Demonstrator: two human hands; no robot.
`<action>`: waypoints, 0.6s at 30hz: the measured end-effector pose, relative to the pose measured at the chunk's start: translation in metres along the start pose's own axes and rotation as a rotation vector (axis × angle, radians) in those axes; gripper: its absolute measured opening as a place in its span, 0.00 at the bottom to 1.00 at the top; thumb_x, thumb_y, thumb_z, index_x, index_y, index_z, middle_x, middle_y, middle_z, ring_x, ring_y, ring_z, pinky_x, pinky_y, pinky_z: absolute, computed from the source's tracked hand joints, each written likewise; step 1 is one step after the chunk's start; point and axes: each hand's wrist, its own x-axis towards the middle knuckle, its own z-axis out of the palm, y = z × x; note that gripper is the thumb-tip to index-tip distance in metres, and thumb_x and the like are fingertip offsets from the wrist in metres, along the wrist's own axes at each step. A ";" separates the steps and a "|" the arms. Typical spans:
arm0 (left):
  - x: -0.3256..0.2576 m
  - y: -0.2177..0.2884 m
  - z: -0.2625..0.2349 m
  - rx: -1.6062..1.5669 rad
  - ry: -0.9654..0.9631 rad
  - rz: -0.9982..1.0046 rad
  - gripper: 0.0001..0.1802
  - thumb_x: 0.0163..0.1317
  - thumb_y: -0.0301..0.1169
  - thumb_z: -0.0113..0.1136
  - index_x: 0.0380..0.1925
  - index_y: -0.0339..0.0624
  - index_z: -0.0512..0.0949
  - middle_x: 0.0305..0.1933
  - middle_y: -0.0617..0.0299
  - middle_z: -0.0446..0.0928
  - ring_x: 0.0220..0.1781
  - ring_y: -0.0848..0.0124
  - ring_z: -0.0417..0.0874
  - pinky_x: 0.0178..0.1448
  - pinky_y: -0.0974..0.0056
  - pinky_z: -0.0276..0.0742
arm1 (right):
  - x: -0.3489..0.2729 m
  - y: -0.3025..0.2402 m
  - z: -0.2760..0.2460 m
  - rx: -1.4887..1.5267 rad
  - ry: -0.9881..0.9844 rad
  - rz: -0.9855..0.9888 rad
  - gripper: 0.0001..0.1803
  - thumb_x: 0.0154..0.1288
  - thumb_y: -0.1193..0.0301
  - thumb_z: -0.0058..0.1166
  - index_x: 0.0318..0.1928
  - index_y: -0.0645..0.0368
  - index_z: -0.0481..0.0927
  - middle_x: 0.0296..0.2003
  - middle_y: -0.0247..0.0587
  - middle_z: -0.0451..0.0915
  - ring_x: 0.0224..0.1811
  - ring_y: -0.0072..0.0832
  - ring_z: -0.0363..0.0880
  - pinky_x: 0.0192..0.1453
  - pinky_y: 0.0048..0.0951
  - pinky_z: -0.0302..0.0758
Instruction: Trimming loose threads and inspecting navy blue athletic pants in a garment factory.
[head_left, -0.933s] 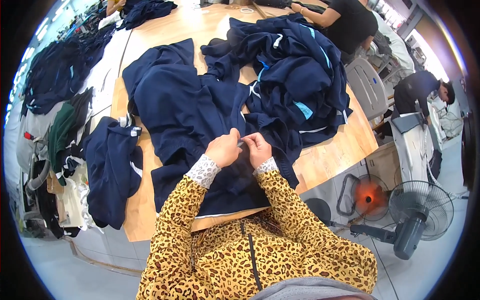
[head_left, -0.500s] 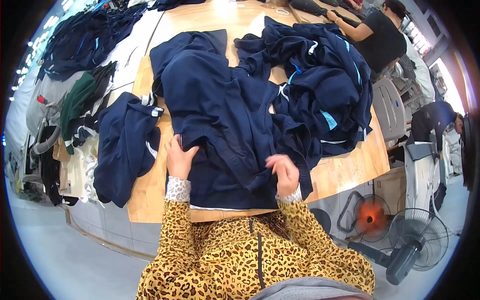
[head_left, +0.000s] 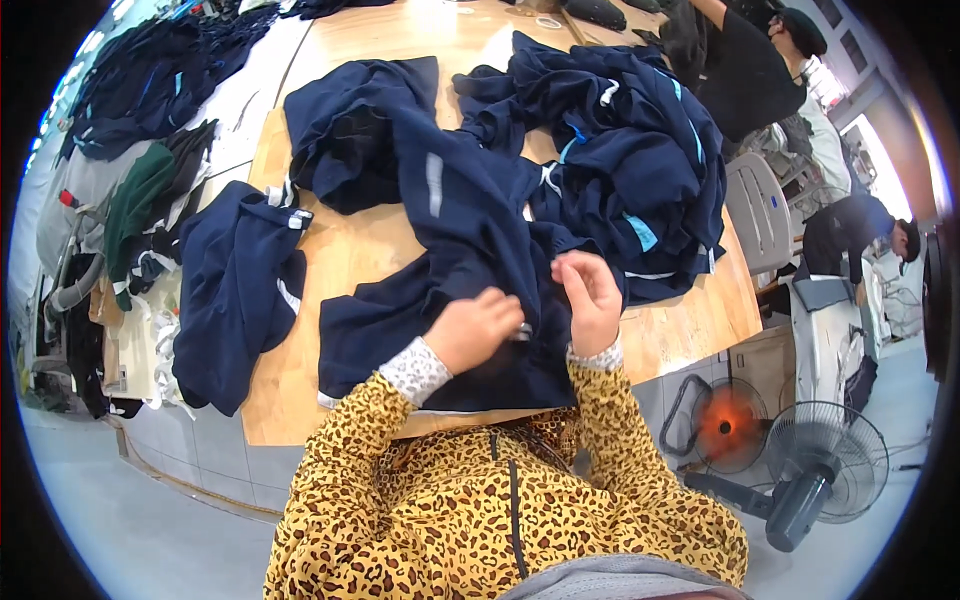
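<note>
A pair of navy trousers (head_left: 470, 215) lies rumpled across the table in front of me, with a pale grey strip showing on it. My left hand (head_left: 473, 330) is closed low over the cloth, its fingers slightly blurred. A small dark and shiny piece (head_left: 521, 332) shows at its fingertips; its kind is unclear. Just to the right, my right hand (head_left: 592, 300) is raised over the cloth's right side, thumb and forefinger pinched together. Whatever that pinch holds, if anything, is too small to make out.
Another navy garment (head_left: 240, 290) lies at the left of the wooden table (head_left: 690, 335). A large navy pile (head_left: 640, 170) with light-blue strips fills the right side. Fans (head_left: 825, 460) stand at lower right, near a grey chair (head_left: 757, 210). A person (head_left: 750, 75) works at the far right.
My left hand has swung from the left edge toward the middle, beside my right hand. The trousers have been drawn across, baring wood at left and the pale strip. My right hand has risen slightly.
</note>
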 end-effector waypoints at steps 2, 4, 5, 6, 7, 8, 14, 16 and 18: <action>-0.012 0.014 0.018 0.011 -0.122 0.082 0.12 0.46 0.30 0.58 0.34 0.42 0.76 0.42 0.64 0.77 0.44 0.69 0.76 0.35 0.68 0.78 | 0.018 -0.003 -0.001 -0.186 -0.051 -0.054 0.10 0.60 0.79 0.54 0.43 0.65 0.74 0.44 0.39 0.72 0.43 0.24 0.74 0.46 0.21 0.72; -0.021 0.022 0.024 0.012 -0.119 0.097 0.13 0.45 0.30 0.59 0.35 0.42 0.77 0.42 0.64 0.77 0.44 0.69 0.76 0.36 0.68 0.78 | 0.037 -0.002 0.001 -0.549 -0.114 -0.193 0.15 0.54 0.74 0.60 0.44 0.58 0.78 0.45 0.41 0.73 0.46 0.32 0.74 0.46 0.26 0.73; -0.023 0.026 0.021 -0.015 -0.103 0.083 0.14 0.44 0.29 0.60 0.34 0.42 0.77 0.41 0.63 0.77 0.43 0.69 0.76 0.37 0.68 0.78 | 0.044 0.007 -0.002 -0.603 -0.159 -0.177 0.13 0.55 0.76 0.59 0.43 0.58 0.78 0.46 0.41 0.72 0.44 0.28 0.74 0.45 0.24 0.73; -0.025 0.030 0.016 -0.047 -0.066 0.075 0.15 0.42 0.29 0.61 0.34 0.41 0.77 0.40 0.63 0.77 0.42 0.69 0.77 0.37 0.68 0.78 | 0.046 0.020 -0.006 -0.657 -0.206 -0.161 0.12 0.56 0.77 0.57 0.43 0.59 0.78 0.47 0.40 0.71 0.43 0.24 0.74 0.44 0.22 0.74; -0.029 0.031 0.010 -0.074 -0.028 0.061 0.15 0.41 0.28 0.62 0.34 0.41 0.77 0.39 0.62 0.77 0.41 0.68 0.77 0.37 0.68 0.78 | 0.046 0.032 -0.006 -0.530 -0.222 -0.047 0.11 0.56 0.76 0.58 0.42 0.59 0.79 0.44 0.38 0.73 0.39 0.23 0.75 0.42 0.21 0.74; -0.033 0.032 0.002 -0.091 0.017 0.050 0.18 0.39 0.27 0.63 0.35 0.40 0.77 0.38 0.61 0.77 0.38 0.67 0.78 0.37 0.67 0.78 | 0.042 0.041 -0.008 -0.563 -0.227 -0.036 0.11 0.56 0.76 0.57 0.42 0.59 0.79 0.43 0.37 0.73 0.38 0.22 0.75 0.41 0.21 0.73; -0.064 0.047 -0.020 -0.172 -0.098 -0.137 0.20 0.38 0.24 0.64 0.37 0.41 0.77 0.39 0.62 0.76 0.36 0.67 0.77 0.35 0.67 0.77 | 0.005 0.078 -0.017 -0.543 -0.163 0.050 0.09 0.55 0.79 0.57 0.39 0.62 0.80 0.41 0.37 0.76 0.36 0.23 0.78 0.39 0.20 0.74; -0.068 0.044 -0.026 -0.336 -0.093 -0.172 0.19 0.40 0.21 0.62 0.37 0.42 0.77 0.41 0.60 0.77 0.38 0.65 0.79 0.36 0.66 0.78 | -0.004 0.077 -0.018 -0.656 -0.107 -0.061 0.08 0.55 0.79 0.57 0.37 0.62 0.80 0.40 0.38 0.76 0.36 0.24 0.78 0.40 0.20 0.74; -0.067 0.036 -0.034 -0.412 0.077 -0.277 0.15 0.44 0.18 0.59 0.35 0.40 0.78 0.41 0.55 0.78 0.40 0.61 0.80 0.40 0.64 0.79 | -0.015 0.068 -0.016 -0.687 -0.049 -0.128 0.07 0.52 0.78 0.57 0.34 0.60 0.81 0.37 0.42 0.79 0.41 0.37 0.77 0.46 0.30 0.73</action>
